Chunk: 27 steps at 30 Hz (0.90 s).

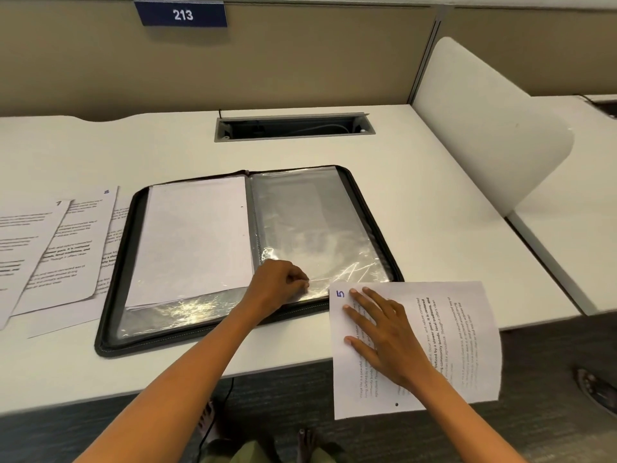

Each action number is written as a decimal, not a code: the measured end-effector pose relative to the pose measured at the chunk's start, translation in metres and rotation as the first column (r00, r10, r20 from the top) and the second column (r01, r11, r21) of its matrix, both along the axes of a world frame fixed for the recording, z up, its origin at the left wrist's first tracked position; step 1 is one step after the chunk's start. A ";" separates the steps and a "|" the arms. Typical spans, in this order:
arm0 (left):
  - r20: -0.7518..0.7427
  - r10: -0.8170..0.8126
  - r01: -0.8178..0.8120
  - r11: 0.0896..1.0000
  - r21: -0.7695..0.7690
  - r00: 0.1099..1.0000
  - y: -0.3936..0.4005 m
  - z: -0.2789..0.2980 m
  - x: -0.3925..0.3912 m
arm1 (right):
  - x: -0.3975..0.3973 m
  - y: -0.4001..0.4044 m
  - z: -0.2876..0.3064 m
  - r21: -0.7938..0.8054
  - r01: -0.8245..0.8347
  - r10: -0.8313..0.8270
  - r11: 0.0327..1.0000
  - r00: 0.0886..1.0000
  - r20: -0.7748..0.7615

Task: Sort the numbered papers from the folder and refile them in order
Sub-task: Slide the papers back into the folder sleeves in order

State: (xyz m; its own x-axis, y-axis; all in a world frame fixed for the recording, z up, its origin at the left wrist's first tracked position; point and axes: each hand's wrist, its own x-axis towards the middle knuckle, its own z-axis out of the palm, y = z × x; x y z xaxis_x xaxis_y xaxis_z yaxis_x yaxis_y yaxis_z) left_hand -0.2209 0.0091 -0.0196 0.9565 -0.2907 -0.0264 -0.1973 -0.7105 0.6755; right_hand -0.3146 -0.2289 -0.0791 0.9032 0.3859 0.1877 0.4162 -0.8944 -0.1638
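Observation:
A black zip folder (133, 208) lies open on the white desk, its clear plastic sleeves showing. The left sleeve holds a white sheet (190, 238) with its blank back up. My left hand (278, 285) pinches the near edge of the empty right sleeve (317, 228). My right hand (384, 332) lies flat with spread fingers on the paper numbered 5 (460, 342), which is turned sideways and hangs partly over the desk's front edge. Several other numbered papers (66, 245), one marked 7, lie overlapped left of the folder.
A grey cable hatch (293, 128) is sunk into the desk (434, 212) behind the folder. A white divider panel (484, 128) stands at the right. A beige partition with a plate reading 213 (182, 15) runs along the back. Dark carpet lies below the desk edge.

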 end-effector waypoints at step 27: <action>0.448 -0.361 0.152 0.886 0.437 0.818 -0.004 -0.013 -0.013 | 0.025 0.033 0.009 -0.159 0.423 -0.437 0.892 0.896 -0.072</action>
